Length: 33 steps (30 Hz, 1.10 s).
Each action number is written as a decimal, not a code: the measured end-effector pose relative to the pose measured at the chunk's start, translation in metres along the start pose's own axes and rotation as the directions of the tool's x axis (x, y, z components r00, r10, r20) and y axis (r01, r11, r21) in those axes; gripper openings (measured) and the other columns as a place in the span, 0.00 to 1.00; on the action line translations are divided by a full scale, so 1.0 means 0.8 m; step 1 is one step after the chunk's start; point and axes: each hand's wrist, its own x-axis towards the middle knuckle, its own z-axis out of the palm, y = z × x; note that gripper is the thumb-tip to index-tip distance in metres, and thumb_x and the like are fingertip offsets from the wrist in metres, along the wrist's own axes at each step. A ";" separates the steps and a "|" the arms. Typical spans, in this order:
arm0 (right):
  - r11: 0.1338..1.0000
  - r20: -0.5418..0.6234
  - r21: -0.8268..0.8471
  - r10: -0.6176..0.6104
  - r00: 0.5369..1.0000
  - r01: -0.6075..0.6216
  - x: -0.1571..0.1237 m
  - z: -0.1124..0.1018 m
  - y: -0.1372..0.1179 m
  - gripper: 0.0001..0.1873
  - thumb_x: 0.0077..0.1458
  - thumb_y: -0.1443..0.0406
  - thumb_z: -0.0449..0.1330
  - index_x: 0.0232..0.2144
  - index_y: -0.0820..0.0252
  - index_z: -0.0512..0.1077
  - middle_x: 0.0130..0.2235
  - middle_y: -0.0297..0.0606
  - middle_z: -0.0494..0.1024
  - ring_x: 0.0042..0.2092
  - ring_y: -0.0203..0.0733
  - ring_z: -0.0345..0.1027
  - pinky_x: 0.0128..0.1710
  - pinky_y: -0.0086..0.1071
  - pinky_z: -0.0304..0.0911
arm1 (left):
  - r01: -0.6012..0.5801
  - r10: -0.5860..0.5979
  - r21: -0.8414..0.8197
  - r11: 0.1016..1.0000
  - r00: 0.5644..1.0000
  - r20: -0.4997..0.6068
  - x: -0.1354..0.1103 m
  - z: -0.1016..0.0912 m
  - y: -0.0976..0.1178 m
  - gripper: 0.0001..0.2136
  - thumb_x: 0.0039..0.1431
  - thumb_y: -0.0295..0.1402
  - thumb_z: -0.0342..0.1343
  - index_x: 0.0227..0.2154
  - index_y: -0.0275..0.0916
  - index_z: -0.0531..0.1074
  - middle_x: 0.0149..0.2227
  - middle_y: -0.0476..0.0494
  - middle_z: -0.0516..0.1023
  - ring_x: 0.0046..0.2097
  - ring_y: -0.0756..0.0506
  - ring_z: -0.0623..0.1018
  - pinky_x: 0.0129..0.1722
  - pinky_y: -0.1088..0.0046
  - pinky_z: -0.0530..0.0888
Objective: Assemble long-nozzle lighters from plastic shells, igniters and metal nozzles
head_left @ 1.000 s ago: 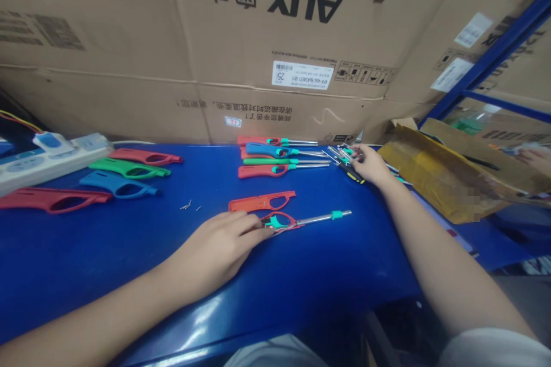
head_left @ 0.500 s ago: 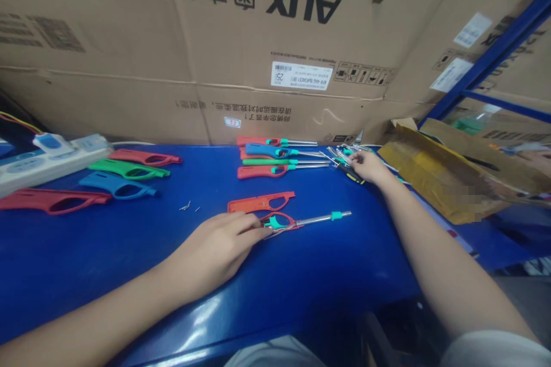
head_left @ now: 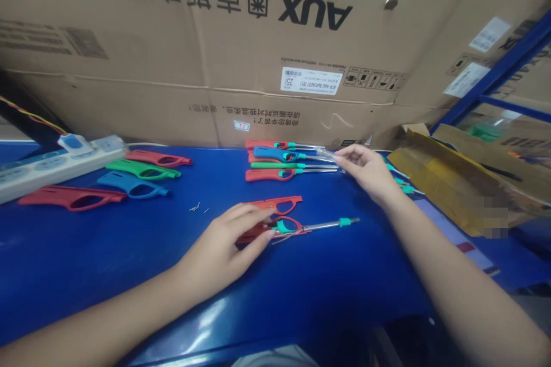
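Observation:
My left hand (head_left: 232, 238) is closed round the handle of an opened red long-nosed lighter (head_left: 287, 226), thumb and fingers at its body beside the green trigger. Its metal tube points right, with a green piece near the tip, and a thin wire hangs by the trigger. Just behind lies a loose orange-red handle half (head_left: 284, 205), partly covered by my fingers. My right hand (head_left: 365, 169) pinches a slim, clear or silvery piece (head_left: 326, 153) above the tubes of a row of lighters. What exactly this piece is, I cannot make out.
Several closed lighters (head_left: 271, 175) lie against the large carton (head_left: 181, 83). Coloured handle halves (head_left: 138, 183) rest at the left by a white power strip (head_left: 64, 163). Small screws (head_left: 196, 206) lie mid-table. Right of my wrist are green-tipped parts (head_left: 404, 185) and a taped cardboard box (head_left: 447, 178).
My right hand has come up from the parts pile at the right with a slim piece in its fingers. My left hand's fingers have shifted on the red lighter. The view has turned slightly left.

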 end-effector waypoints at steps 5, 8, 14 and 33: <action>0.971 0.310 0.234 -0.035 0.950 -0.041 -0.066 0.064 -0.060 0.20 0.53 0.48 0.69 0.34 0.59 0.75 0.30 0.34 0.77 0.31 0.37 0.70 0.33 0.32 0.68 | 0.182 -0.211 -0.251 0.951 0.973 -0.093 0.007 0.006 0.003 0.18 0.69 0.43 0.57 0.56 0.40 0.78 0.50 0.41 0.83 0.46 0.45 0.83 0.43 0.71 0.80; 0.907 0.535 0.366 -0.020 0.845 -0.210 -0.094 0.085 -0.077 0.18 0.52 0.52 0.71 0.34 0.59 0.74 0.31 0.35 0.79 0.32 0.36 0.71 0.33 0.31 0.67 | 0.170 -0.215 -0.360 0.917 0.972 -0.090 0.008 0.008 0.006 0.14 0.68 0.40 0.59 0.50 0.41 0.81 0.52 0.43 0.83 0.53 0.44 0.81 0.55 0.70 0.76; 0.968 0.580 0.249 -0.112 0.807 -0.045 -0.110 0.095 -0.072 0.12 0.58 0.57 0.68 0.36 0.60 0.74 0.30 0.32 0.75 0.27 0.32 0.62 0.27 0.28 0.59 | 0.214 -0.296 -0.601 0.770 0.954 -0.040 0.005 0.013 0.013 0.08 0.67 0.36 0.61 0.40 0.39 0.81 0.43 0.45 0.84 0.46 0.47 0.82 0.49 0.74 0.78; 0.935 0.684 0.125 -0.324 0.654 0.332 -0.096 0.074 -0.059 0.06 0.65 0.63 0.62 0.35 0.58 0.74 0.29 0.32 0.75 0.27 0.33 0.64 0.29 0.29 0.61 | 0.266 -0.306 -0.664 0.699 0.950 0.059 0.007 0.009 0.003 0.14 0.68 0.39 0.59 0.51 0.36 0.72 0.36 0.45 0.78 0.35 0.49 0.80 0.38 0.74 0.80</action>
